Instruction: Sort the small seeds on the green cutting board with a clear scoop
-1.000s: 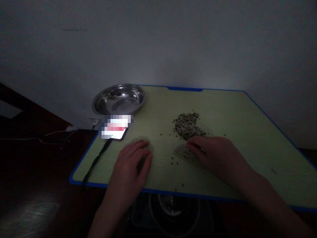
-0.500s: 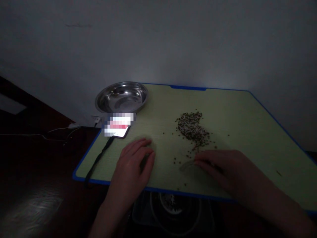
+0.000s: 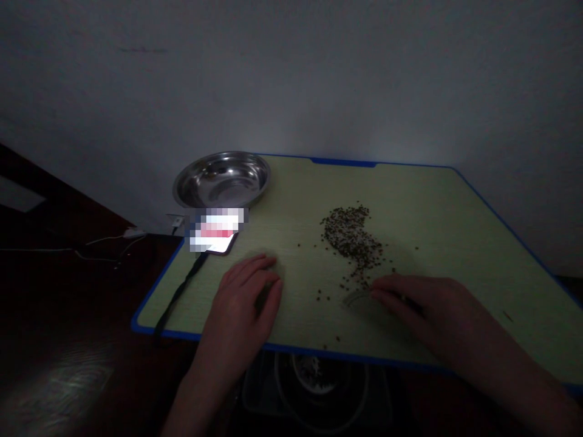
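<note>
Head view: right hand (image 3: 439, 312), grip pinching a clear protractor (image 3: 357, 297), has drawn dark grains (image 3: 362, 271) from the pile (image 3: 345, 233) into a trail; left hand (image 3: 243, 306) empty.

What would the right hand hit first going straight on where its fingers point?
Likely the loose dark grains trailing from the pile, just ahead of the right hand, with the clear curved piece it pinches leading. Height above the board is unclear, so it might pass over them.

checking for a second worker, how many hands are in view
2: the left hand, left of the speckled pile, and the right hand, nearer the camera, pinching a clear curved piece. No others show.
</note>
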`<action>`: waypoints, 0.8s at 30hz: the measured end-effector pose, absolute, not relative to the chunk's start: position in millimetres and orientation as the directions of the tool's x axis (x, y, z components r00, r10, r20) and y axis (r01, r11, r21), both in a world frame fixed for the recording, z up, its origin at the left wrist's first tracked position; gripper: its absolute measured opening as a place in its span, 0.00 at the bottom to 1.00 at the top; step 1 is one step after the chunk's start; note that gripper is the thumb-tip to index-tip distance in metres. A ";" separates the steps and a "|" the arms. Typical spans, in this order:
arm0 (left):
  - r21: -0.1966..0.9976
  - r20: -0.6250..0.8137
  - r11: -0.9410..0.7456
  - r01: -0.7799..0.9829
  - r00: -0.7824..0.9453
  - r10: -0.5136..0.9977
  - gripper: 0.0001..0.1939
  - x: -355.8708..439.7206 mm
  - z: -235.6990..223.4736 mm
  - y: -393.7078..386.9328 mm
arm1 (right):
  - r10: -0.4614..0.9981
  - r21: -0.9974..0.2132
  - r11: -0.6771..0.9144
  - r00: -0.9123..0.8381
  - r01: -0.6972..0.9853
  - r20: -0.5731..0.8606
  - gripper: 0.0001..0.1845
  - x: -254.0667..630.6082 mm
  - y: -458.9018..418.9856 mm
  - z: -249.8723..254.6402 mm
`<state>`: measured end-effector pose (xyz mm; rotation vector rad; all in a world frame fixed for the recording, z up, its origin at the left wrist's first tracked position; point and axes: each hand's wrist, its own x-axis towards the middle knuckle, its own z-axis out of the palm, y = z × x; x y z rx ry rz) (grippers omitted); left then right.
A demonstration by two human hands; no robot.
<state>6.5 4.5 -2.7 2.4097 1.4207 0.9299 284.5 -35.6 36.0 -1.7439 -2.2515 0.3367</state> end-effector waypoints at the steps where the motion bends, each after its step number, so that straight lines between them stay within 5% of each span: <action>1: 0.460 0.415 -0.518 0.721 0.341 0.843 0.06 6.1 -2.5 4.4 | 0.969 -0.325 0.247 -0.237 0.913 0.068 0.17 281.7 -31.8 35.2; 12: 0.460 0.394 -0.504 0.731 0.341 0.854 0.05 5.9 -1.2 6.1 | 0.918 -0.159 0.396 -0.396 0.904 0.035 0.13 236.1 15.5 50.1; 24: 0.459 0.399 -0.486 0.744 0.316 0.861 0.05 7.2 -2.2 5.7 | 0.833 -0.362 0.504 -0.552 0.784 -0.039 0.10 232.3 -16.0 42.1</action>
